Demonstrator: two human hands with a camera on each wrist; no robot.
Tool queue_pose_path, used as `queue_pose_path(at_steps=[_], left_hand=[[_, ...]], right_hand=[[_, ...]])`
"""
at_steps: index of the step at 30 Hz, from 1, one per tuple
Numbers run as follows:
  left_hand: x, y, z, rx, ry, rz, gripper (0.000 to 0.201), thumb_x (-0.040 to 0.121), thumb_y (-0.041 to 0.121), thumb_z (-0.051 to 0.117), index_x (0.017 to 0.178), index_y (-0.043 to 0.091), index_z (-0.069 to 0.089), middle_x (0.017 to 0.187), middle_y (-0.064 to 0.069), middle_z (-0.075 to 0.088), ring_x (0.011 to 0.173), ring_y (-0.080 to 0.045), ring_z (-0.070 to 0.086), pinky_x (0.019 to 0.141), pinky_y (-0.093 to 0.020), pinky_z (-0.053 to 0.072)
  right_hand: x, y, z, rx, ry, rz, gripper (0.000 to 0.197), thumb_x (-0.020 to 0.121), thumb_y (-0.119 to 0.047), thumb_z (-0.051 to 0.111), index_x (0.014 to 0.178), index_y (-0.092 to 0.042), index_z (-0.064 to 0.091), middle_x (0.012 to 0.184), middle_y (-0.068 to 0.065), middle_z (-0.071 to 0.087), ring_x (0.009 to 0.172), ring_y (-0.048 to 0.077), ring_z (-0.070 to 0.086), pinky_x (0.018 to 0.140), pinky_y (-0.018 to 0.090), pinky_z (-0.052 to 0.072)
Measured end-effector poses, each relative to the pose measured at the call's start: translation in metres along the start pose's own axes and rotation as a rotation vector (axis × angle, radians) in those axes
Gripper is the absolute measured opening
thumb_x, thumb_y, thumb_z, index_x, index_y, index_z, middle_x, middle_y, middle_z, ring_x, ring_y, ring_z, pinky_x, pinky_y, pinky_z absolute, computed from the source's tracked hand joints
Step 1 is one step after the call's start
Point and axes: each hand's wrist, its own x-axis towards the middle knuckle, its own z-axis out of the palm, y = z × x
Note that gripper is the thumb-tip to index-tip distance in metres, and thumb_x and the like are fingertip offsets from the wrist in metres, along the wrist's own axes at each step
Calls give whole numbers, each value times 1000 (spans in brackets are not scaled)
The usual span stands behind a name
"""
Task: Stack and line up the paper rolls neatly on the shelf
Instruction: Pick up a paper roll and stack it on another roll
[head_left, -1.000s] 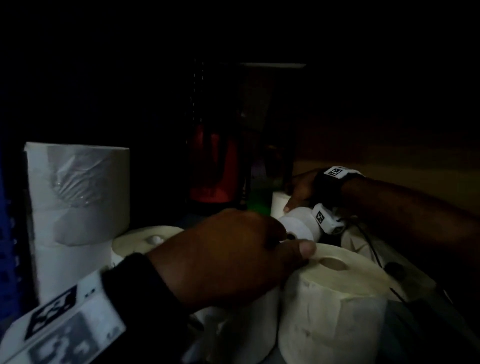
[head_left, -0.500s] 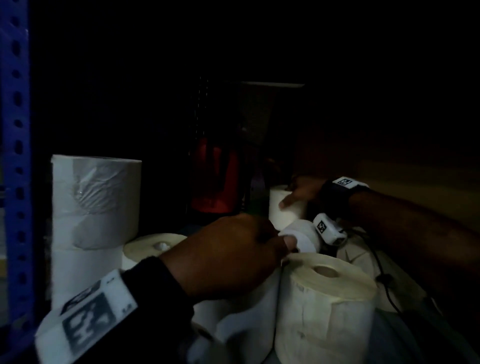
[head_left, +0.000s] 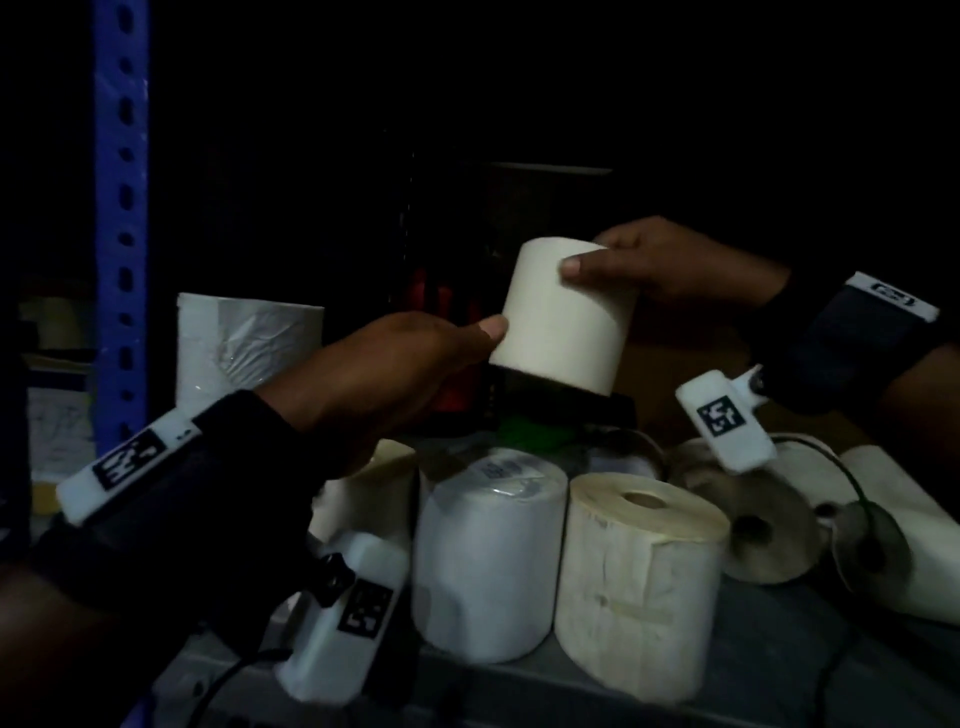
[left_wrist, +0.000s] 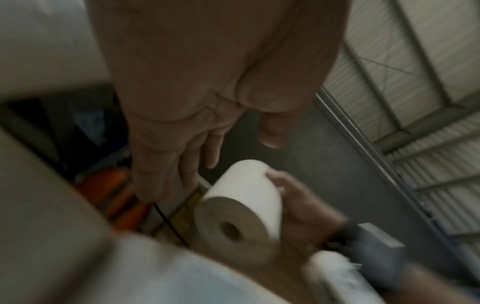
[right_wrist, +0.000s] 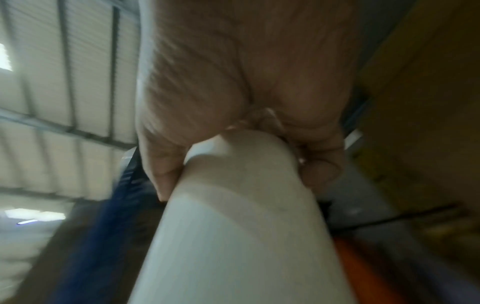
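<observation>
1. Step in hand, as judged: a paper roll is being carried above the shelf for placing on the rolls below. It is held tilted, well clear of every other roll.
2. The roll is best levelled before it is lowered, so that its flat end meets a flat top. The upright cream roll and the wrapped white roll, which stand just beside each other at the front, offer 2 such tops.
3. The rolls lying on their sides at the right are judged unfit as a base until stood up.
4. A slow descent is advised; a knock could topple the front pair.
5. Right hand: the grip is clasped on the upper end of the carried roll, thumb on the near face, fingers behind. The right wrist view confirms fingers wrapped around the roll.
6. Left hand: the fingers are extended and relaxed. The thumb tip is seen at the roll's lower left edge in the head view; the left wrist view shows a gap, so contact cannot be confirmed. Nothing is held.
7. A tall wrapped roll stands at the left, near the blue post.
</observation>
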Motion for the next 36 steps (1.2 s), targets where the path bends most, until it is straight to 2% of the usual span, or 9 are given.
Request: queue_pose_path(at_steps=[4,9,15,22,25,27,30,33,36], left_hand=[[-5,-10,-12,41,-147,-11,60,73,39,72,116,-1,62,107,-19,71,103,-34,68,88,-42,54],[-10,-23,-12,21,-287,21,44,77,15,71,120,12,62,112,-8,72,105,-22,69,87,-37,57],[-8,-29,-23,284,-270,133,81,60,8,89,128,31,52,114,13,69,103,0,65,77,-17,55],[-3,-40,-26,491,-219,163,116,46,35,97,141,41,32,128,24,54,115,6,54,86,-15,51],[-2,-40,-30,463,-263,144,112,50,33,96,142,39,33,129,21,56,118,2,54,95,-27,52],[-1,-39,-32,439,-285,138,108,52,29,95,142,37,36,129,19,58,118,0,55,98,-31,51],[-1,-39,-31,434,-263,160,103,51,26,95,138,35,41,126,19,60,114,3,57,91,-21,52],[-2,-39,-29,411,-248,191,94,51,20,94,131,36,47,120,19,63,106,10,58,77,-8,51],[-2,-39,-28,413,-226,203,91,50,20,94,128,36,49,117,18,64,105,10,59,77,-8,51]], right_hand=[[-24,-29,27,-158,-92,-52,55,61,-65,74,87,-17,75,80,-2,74,72,9,71,61,26,55],[-47,-56,49,-274,-115,-120,58,57,-74,67,89,-26,75,92,-7,73,83,5,70,73,32,62],[-55,-62,58,-326,-87,-121,65,51,-81,59,90,-30,73,102,-11,68,92,5,67,81,34,61],[-59,-51,57,-211,-87,-19,49,69,-64,69,106,-31,68,103,-11,69,93,5,67,77,27,60],[-69,-44,54,-46,-157,75,65,65,-57,72,125,-35,56,119,-13,59,107,9,62,76,22,57],[-76,-34,54,137,-214,182,90,62,-44,80,142,-36,40,130,-13,50,118,14,57,87,31,58],[-86,-19,59,315,-267,242,109,62,-24,86,151,-39,26,137,-7,50,124,23,56,95,51,55],[-92,-6,74,436,-307,202,100,67,-4,85,150,-24,32,139,2,58,124,21,61,97,44,54],[-94,5,86,451,-243,176,104,62,-7,92,148,-19,34,139,3,59,125,19,61,102,46,51]])
